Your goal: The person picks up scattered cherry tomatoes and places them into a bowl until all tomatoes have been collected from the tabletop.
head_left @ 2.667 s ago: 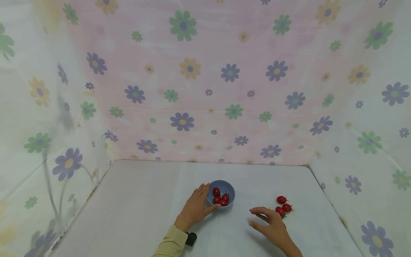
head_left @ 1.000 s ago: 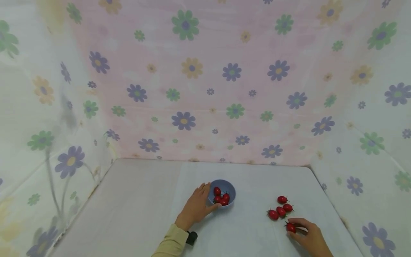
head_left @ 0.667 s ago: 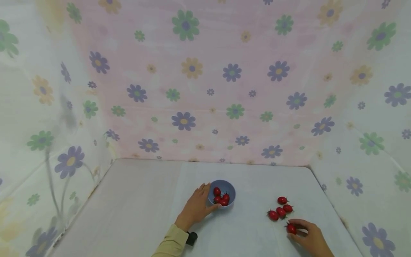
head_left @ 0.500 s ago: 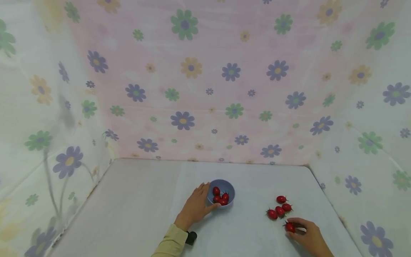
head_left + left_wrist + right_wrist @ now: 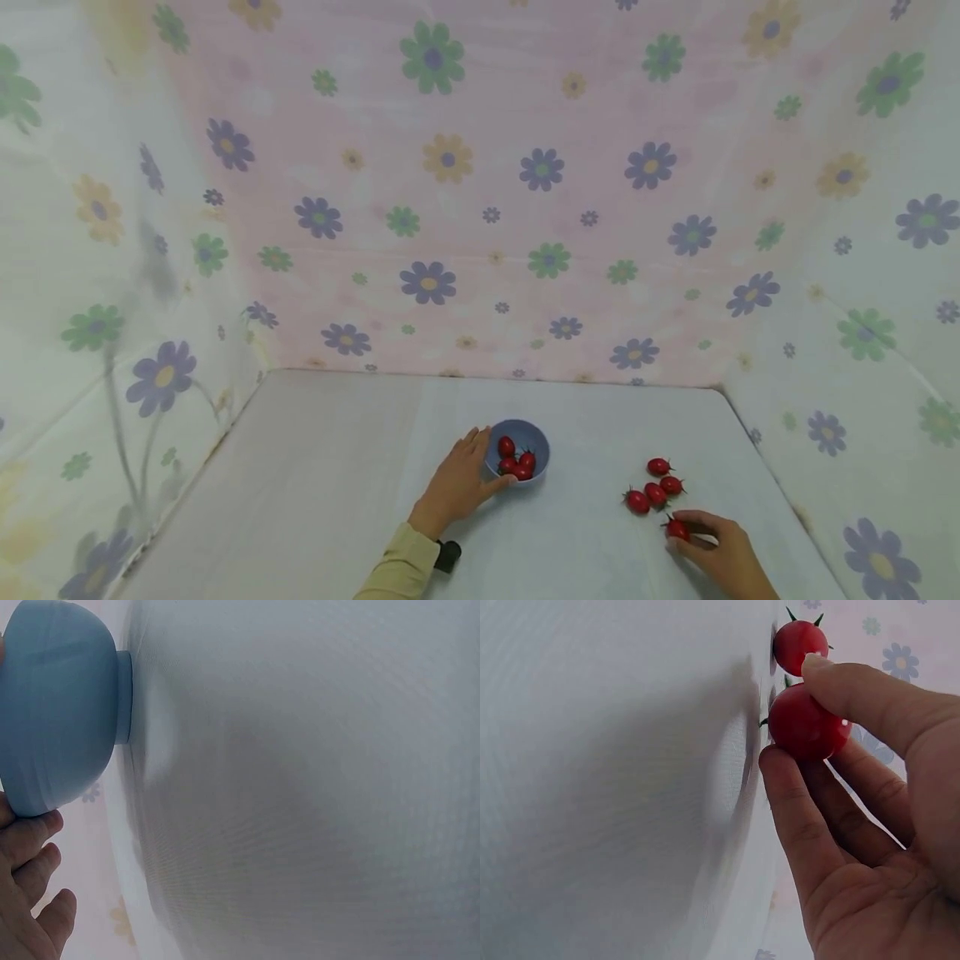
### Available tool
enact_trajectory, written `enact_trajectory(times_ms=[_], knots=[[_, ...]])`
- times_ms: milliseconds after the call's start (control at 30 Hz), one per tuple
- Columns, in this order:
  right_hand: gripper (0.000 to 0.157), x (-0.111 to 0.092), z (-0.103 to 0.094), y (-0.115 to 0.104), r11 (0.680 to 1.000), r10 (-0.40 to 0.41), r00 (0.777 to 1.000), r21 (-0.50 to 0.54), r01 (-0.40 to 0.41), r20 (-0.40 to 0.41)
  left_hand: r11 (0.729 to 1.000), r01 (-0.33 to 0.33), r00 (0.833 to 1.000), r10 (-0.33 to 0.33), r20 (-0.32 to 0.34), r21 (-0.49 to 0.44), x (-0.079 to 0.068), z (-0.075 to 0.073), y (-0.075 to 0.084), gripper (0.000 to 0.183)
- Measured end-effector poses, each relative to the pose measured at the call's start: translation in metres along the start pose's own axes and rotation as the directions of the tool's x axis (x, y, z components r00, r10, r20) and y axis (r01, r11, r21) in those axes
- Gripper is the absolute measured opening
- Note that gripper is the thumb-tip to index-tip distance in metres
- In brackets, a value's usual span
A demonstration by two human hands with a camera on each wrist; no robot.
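A small blue bowl (image 5: 542, 450) stands on the white table with several red cherry tomatoes (image 5: 506, 447) inside. My left hand (image 5: 456, 485) holds the bowl from its left, thumb at the near rim and fingers along the far-left side; the left wrist view shows fingertips against the outer wall. At the right, my right hand (image 5: 723, 550) pinches a cherry tomato (image 5: 806, 724) between thumb and fingers, low over or on the table. Just beyond it lie several loose cherry tomatoes (image 5: 656, 495) with green stems, one (image 5: 801, 646) visible behind the pinched one.
The white table (image 5: 322, 467) ends at a flower-patterned cloth backdrop (image 5: 480, 250) behind, with matching cloth walls on both sides. A dark band-like object (image 5: 447, 557) is at the left wrist, beside a beige sleeve (image 5: 401, 562).
From between the bowl and the loose tomatoes, my empty right hand has moved right and nearer, and it now pinches a cherry tomato. Over the last second both hands are nearly still.
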State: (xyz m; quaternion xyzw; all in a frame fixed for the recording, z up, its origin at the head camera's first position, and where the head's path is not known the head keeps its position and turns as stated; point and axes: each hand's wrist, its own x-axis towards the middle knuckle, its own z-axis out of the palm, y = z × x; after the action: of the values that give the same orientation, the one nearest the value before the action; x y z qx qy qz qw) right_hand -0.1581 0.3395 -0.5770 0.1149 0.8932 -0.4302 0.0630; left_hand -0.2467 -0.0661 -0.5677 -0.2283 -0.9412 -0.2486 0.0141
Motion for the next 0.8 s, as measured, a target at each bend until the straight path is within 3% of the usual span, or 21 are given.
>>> enact_trajectory(times_ms=[400,800], knots=[[0.047,-0.008,0.003,-0.009,0.999,-0.017,1.0,0.051,0.017,-0.016,1.0,0.008,1.0,-0.008,0.008,-0.003,0.0,0.002,-0.001,0.095],[0.044,-0.012,0.007,-0.021,0.984,-0.101,0.994,0.141,0.105,-0.036,1.0,-0.002,1.0,0.002,0.005,-0.007,0.0,0.001,0.0,0.095]])
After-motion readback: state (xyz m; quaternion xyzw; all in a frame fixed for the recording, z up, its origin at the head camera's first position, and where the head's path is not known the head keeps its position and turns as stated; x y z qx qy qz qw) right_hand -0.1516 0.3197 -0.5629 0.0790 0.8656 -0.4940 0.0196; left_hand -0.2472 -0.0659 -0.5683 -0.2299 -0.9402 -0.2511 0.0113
